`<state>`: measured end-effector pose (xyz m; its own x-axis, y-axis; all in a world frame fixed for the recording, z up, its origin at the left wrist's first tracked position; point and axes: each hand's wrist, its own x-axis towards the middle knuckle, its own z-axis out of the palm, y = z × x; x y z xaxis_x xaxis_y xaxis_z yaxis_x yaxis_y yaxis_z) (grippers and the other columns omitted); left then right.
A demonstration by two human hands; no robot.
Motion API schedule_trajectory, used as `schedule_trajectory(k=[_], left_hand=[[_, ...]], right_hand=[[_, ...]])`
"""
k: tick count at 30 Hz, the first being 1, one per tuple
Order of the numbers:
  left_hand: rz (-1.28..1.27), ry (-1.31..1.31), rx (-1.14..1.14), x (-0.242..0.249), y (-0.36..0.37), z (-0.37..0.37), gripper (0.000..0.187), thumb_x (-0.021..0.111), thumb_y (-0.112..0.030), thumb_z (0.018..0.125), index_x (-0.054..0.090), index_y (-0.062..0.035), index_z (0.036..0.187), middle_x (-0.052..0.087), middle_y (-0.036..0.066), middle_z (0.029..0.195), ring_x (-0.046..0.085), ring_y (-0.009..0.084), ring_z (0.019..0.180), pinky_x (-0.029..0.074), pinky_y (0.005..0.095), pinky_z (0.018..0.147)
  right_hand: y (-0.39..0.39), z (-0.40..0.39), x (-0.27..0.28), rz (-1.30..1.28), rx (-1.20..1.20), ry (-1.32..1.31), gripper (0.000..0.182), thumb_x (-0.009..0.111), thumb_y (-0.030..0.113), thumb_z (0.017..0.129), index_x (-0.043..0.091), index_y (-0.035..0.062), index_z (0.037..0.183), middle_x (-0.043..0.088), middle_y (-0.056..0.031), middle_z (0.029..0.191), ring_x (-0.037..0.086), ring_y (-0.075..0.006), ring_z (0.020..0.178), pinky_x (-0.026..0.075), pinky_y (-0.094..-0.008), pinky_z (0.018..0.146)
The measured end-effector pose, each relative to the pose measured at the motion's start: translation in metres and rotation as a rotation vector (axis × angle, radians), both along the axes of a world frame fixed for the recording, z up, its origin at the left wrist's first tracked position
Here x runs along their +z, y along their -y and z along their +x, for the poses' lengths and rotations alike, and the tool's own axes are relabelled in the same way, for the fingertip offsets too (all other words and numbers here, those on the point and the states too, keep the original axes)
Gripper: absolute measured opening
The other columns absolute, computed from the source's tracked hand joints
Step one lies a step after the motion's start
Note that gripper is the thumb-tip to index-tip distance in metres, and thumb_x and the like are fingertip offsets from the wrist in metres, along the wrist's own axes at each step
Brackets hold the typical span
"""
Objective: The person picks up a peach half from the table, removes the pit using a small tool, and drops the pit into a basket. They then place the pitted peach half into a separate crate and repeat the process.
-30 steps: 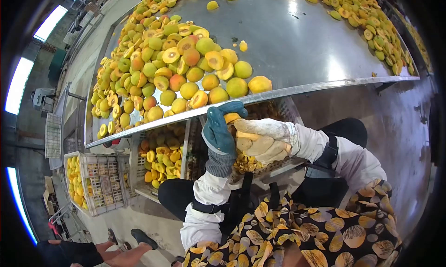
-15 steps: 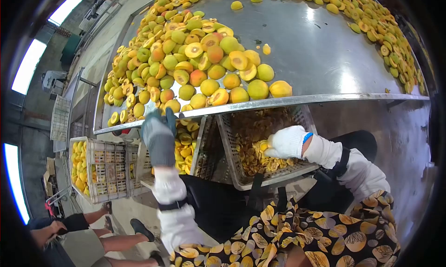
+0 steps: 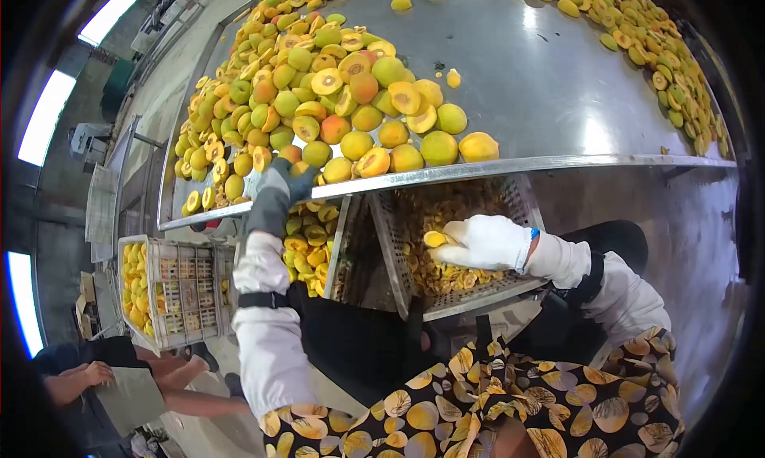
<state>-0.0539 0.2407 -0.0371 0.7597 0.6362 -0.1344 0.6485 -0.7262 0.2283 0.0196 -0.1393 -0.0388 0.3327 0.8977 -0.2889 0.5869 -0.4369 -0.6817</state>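
Note:
My left hand point(image 3: 280, 189), in a grey glove, reaches over the front rim of the metal table point(image 3: 542, 99) at the edge of the heap of cut peaches point(image 3: 327, 99). Its fingertips touch fruit there, but what they hold, if anything, is hidden. My right hand point(image 3: 488, 243), in a white glove, pinches a yellow fruit piece point(image 3: 437, 239) between thumb and fingers. It hangs above a grey crate point(image 3: 392, 259) of small brownish-yellow pieces point(image 3: 458, 280). Below the left hand, another crate holds yellow fruit halves point(image 3: 309, 243).
More peach halves point(image 3: 673, 84) lie along the table's far right side. A white crate point(image 3: 185, 291) of yellow fruit stands at the left. At the lower left, a person's bare legs point(image 3: 187, 386) and hand point(image 3: 99, 373) show. The table's metal rim point(image 3: 558, 164) crosses above the crates.
My left hand has moved up and slightly right onto the fruit at the rim. My right hand has shifted a little left, and the piece in its fingers shows more clearly. The person at lower left has moved.

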Motion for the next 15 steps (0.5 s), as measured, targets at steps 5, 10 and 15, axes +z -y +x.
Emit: schedule_trajectory(k=[5, 10, 15], left_hand=[[0.026, -0.152, -0.164, 0.015, 0.002, 0.012, 0.065, 0.066, -0.051, 0.082, 0.061, -0.0039, 0.127, 0.069, 0.026, 0.113, 0.067, 0.0388, 0.108, 0.052, 0.0453, 0.09], [-0.741, 0.762, 0.076, -0.011, 0.006, -0.007, 0.037, 0.053, -0.026, 0.091, 0.062, -0.0059, 0.12, 0.068, 0.01, 0.096, 0.066, 0.0167, 0.078, 0.054, 0.0331, 0.058], [-0.842, 1.118, -0.322, -0.023, 0.149, -0.026, 0.043, 0.059, -0.01, 0.092, 0.049, -0.0001, 0.132, 0.064, 0.019, 0.12, 0.066, 0.0267, 0.106, 0.055, 0.0356, 0.089]], right_hand=[[-0.013, -0.002, -0.002, -0.025, -0.033, -0.198, 0.057, 0.05, 0.058, 0.095, 0.068, 0.0029, 0.097, 0.069, -0.015, 0.075, 0.068, -0.0313, 0.071, 0.053, -0.0416, 0.069], [-0.005, -0.001, 0.014, -0.038, -0.166, -0.771, 0.059, 0.05, 0.061, 0.096, 0.063, 0.0043, 0.088, 0.055, -0.0043, 0.056, 0.053, -0.016, 0.044, 0.043, -0.0321, 0.042], [-0.002, -0.006, 0.026, 0.197, -0.174, -1.768, 0.056, 0.046, 0.058, 0.101, 0.058, 0.0033, 0.097, 0.045, 0.0022, 0.053, 0.04, -0.0078, 0.035, 0.031, -0.023, 0.03]])
